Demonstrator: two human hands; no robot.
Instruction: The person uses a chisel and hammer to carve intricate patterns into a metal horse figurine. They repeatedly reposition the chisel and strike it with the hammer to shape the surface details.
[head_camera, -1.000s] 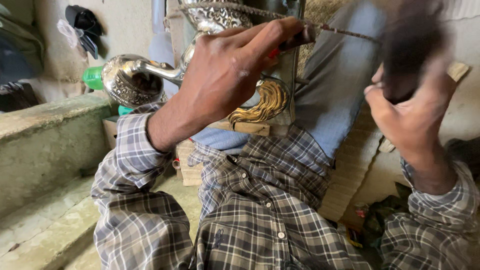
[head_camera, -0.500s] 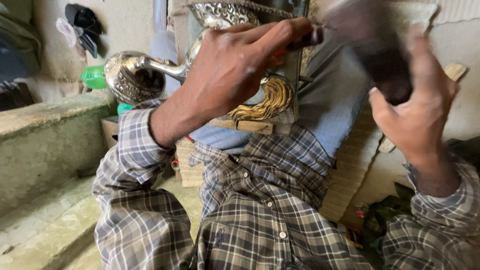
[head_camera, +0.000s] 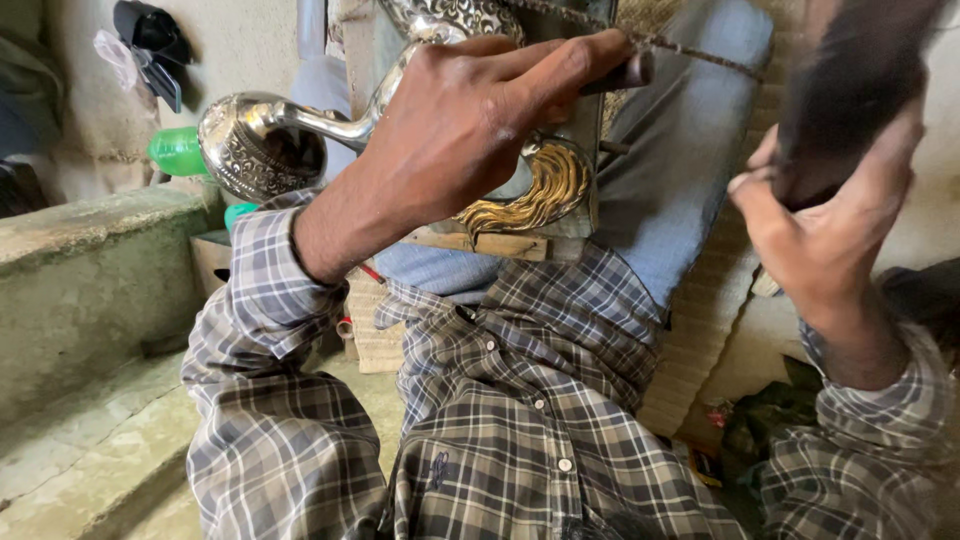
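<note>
Fingers (head_camera: 560, 75) of the left hand (head_camera: 470, 130) clench a thin dark tool (head_camera: 625, 75) against the ornate embossed silver vessel (head_camera: 300, 135); right hand (head_camera: 820, 230), beside the vessel, grips a blurred dark block (head_camera: 850, 90)

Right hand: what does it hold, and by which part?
The right hand grips a dark, blurred tool by its lower end; what kind cannot be told.

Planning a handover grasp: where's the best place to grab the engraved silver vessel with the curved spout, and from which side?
Probably the slim curved neck between the rounded engraved silver bulb and the main body: it is bare and narrow enough for fingers to wrap. Come from the left, since the left hand covers the body and a cord crosses the upper right. The right hand holds a dark blurred tool.
</note>
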